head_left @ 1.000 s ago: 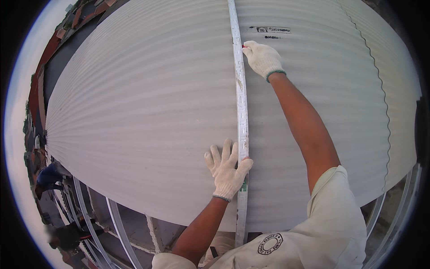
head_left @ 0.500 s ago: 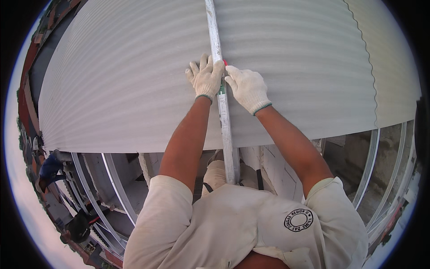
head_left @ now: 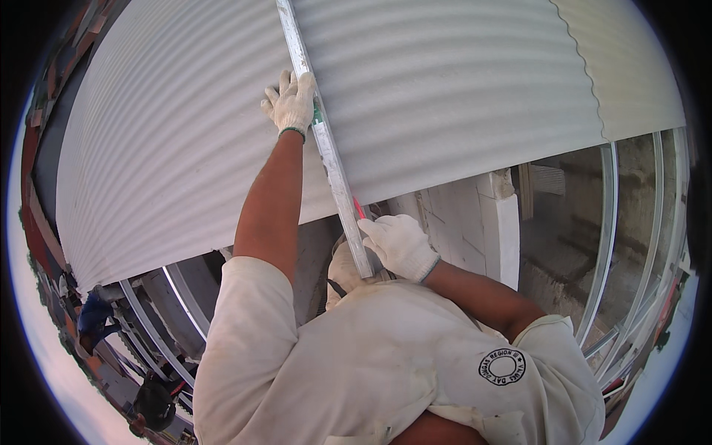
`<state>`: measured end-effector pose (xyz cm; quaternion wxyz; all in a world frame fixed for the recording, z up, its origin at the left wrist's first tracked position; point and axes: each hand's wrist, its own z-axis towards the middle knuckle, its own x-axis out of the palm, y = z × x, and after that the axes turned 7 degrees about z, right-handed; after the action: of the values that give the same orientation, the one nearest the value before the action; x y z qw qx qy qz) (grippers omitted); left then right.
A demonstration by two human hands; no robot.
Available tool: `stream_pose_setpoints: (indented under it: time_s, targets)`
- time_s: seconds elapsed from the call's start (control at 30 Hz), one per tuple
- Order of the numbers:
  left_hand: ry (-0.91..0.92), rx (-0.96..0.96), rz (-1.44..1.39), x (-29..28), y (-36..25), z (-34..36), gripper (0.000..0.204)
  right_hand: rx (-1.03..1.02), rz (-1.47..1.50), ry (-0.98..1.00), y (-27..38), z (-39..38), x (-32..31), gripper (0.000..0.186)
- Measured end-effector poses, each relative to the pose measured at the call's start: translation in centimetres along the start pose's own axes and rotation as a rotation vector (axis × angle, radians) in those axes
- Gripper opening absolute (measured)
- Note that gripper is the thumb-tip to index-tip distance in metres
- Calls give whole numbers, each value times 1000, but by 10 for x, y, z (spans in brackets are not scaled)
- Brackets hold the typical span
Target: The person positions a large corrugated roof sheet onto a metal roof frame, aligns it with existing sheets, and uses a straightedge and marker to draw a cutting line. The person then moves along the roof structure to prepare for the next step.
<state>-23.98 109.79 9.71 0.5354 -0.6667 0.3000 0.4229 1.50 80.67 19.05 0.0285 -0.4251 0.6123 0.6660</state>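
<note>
Marking 1: round black emblem [head_left: 502, 367], printed on the right side of the light shirt [head_left: 341, 348], near the right sleeve [head_left: 558, 343]. Layout: outer ring, inner ring, plain centre. Legible capital letters run in a band between the two rings, with a small symbol set among them. Marking 2: green patch [head_left: 317, 114] on the silver metal bar [head_left: 334, 167], just right of the left hand [head_left: 291, 104]. Lettering on this patch cannot be made out.
</note>
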Motion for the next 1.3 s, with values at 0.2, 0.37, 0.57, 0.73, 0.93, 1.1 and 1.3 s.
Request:
stream_pose_setpoints:
  time_s: [0.2, 0.37, 0.57, 0.73, 0.93, 1.1, 1.3]
  targets:
    - [-33, 3, 37, 15, 12, 9, 81, 7, -2, 103, 6, -36, 0, 34]
    - [129, -20, 28, -2, 5, -3, 101, 33, 5, 74, 14, -56, -23, 33]
    - [45, -122, -49, -17, -21, -85, 92, 9, -75, -248, 4, -86, -55, 29]
    - [24, -247, -431, -43, 20, -79, 67, 10, -94, -348, -20, -98, -63, 26]
    - [-113, -184, -254, -84, 131, -43, 58, -15, -99, -402, -26, -87, -74, 39]
    - [-141, -170, -141, -101, 199, -4, 74, 15, -39, -414, -30, -57, -71, 42]
    - [-67, -235, -28, -96, 209, 31, 83, -6, -166, -537, -64, -6, -69, 52]
